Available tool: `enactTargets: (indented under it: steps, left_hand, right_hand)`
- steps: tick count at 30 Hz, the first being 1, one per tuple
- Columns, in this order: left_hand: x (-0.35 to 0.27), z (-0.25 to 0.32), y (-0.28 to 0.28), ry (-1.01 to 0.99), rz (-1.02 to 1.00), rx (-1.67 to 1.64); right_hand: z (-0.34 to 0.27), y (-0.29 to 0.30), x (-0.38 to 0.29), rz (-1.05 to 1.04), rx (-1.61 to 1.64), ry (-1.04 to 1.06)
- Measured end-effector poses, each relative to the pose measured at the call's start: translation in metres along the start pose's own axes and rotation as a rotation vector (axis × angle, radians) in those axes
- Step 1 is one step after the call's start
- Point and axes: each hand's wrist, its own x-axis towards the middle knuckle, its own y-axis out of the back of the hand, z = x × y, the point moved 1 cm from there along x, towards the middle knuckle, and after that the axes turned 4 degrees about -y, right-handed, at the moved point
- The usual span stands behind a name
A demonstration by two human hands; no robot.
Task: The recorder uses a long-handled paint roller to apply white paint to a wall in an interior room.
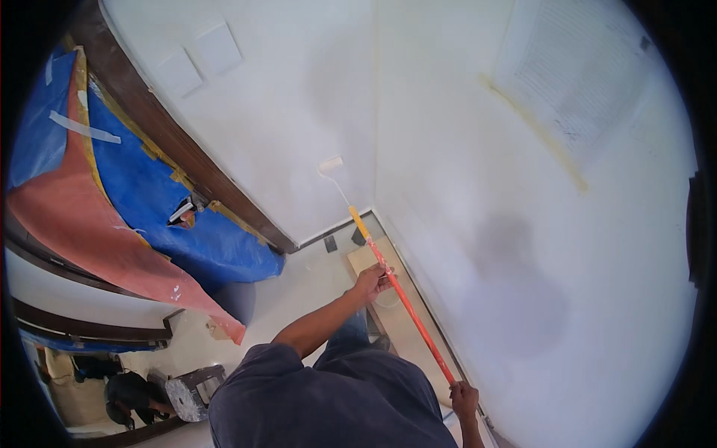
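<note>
My left hand (pixel 374 281) grips the upper part of a red extension pole (pixel 417 319), its fingers around the shaft. Lower down, my right hand (pixel 465 399) is closed around the pole's near end, beside the right wall. A paint roller with a yellow handle (pixel 359 222) is fitted to the far end of the pole. Its wire frame leads to a white roller cover (pixel 331 163), at the white wall (pixel 280 129) left of the corner. I cannot tell whether the cover touches the wall.
Blue sheeting (pixel 140 162) with tape covers a door inside a dark wood frame (pixel 185 151); a red sheet (pixel 112 229) hangs there. Two square plates (pixel 218 47) sit on the wall. A pale board (pixel 414 330) lies below the pole. Behind are a paint-spattered stool (pixel 193 395) and a bent-over person (pixel 131 397).
</note>
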Motion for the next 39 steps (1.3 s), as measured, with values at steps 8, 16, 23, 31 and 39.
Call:
enactTargets:
  steps: [8,16,23,31,39]
  left_hand:
    - [-0.069,0.046,-0.084,-0.215,-0.009,0.156]
    - [-0.108,0.122,-0.140,-0.466,-0.064,0.247]
    - [-0.152,0.230,-0.208,-0.705,-0.029,0.333]
    - [-0.161,0.264,-0.217,-0.885,-0.016,0.411]
    - [-0.111,0.143,-0.107,-0.609,-0.005,0.379]
  right_hand:
    - [0.043,-0.024,0.004,-0.117,0.464,-0.036]
    - [0.001,-0.040,0.045,-0.118,0.548,0.178]
    - [-0.110,-0.038,0.074,-0.115,0.591,0.390]
    - [-0.155,-0.047,0.076,-0.178,0.608,0.438]
    - [-0.029,-0.080,0.057,-0.278,0.489,0.265]
